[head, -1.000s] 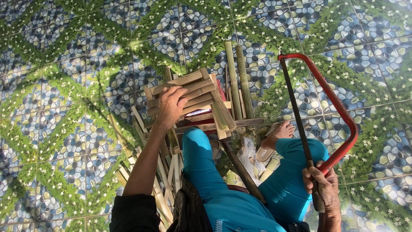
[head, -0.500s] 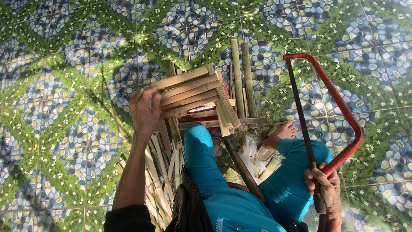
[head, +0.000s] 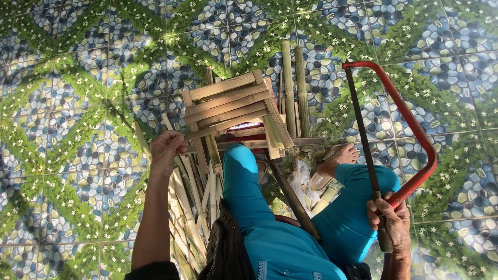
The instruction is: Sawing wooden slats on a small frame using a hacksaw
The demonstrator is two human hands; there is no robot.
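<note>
Bamboo-slat frame (head: 233, 106) rests on the tiled floor (head: 67, 67) ahead of our knees, over loose bamboo strips (head: 189, 192).
Left hand (head: 166, 150) pinches its lower corner slat; right hand (head: 391, 220) fully closed on the red hacksaw (head: 399, 124) handle. Risk, we judge: light corner grip lets the frame twist; blade hangs near our foot (head: 342, 155).

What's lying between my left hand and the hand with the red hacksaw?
In the head view, between the left hand and the right hand gripping the red hacksaw are your teal-trousered legs, the bamboo slat frame and loose bamboo strips.
</note>
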